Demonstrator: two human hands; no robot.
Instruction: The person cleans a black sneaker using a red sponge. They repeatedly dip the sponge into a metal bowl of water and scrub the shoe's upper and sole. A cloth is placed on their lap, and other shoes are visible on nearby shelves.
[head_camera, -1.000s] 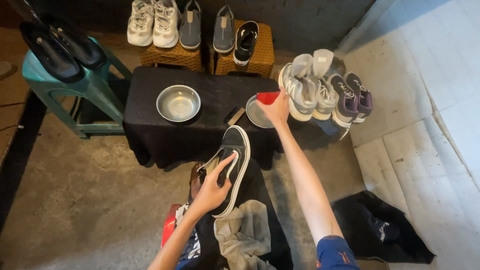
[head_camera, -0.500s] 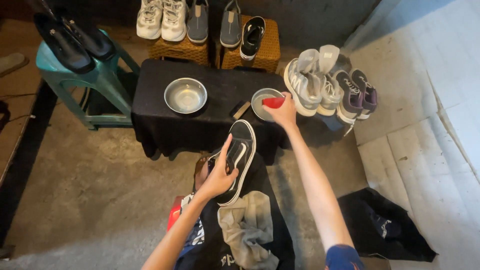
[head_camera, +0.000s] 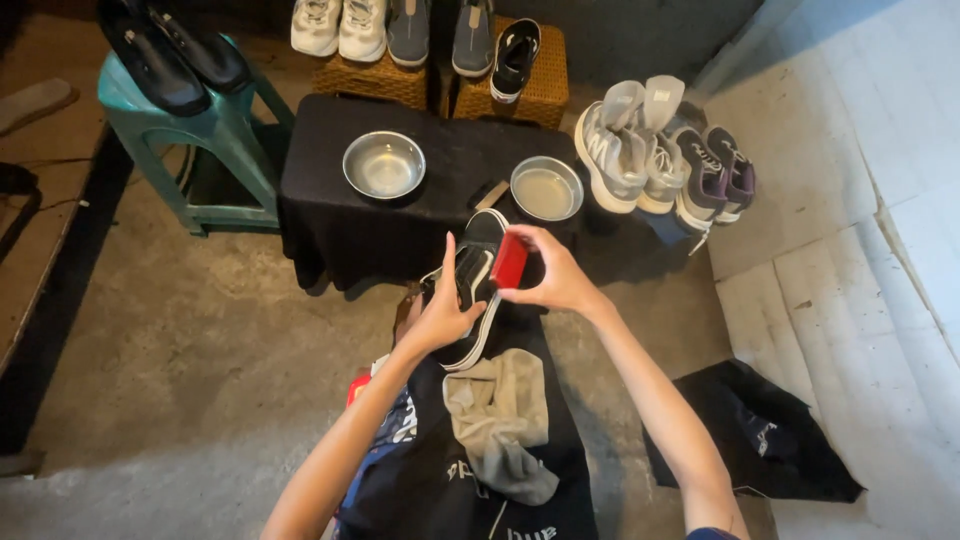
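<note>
While the left hand (head_camera: 445, 318) wraps around the side of a black sneaker (head_camera: 472, 285) at the centre of the frame, the right hand (head_camera: 553, 275) pinches a small red brush (head_camera: 509, 260) against the shoe's upper, fingers closed on it; a grey cloth (head_camera: 503, 420) lies on the lap below; two metal bowls (head_camera: 384, 165) sit on the black-draped table (head_camera: 330, 225) above; pale sneakers (head_camera: 630, 150) stand at upper right.

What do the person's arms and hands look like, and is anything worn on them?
Both forearms are bare, with no gloves, rings or watch visible on the left hand or the right hand. Only a dark blue sleeve edge shows at the right upper arm.
</note>
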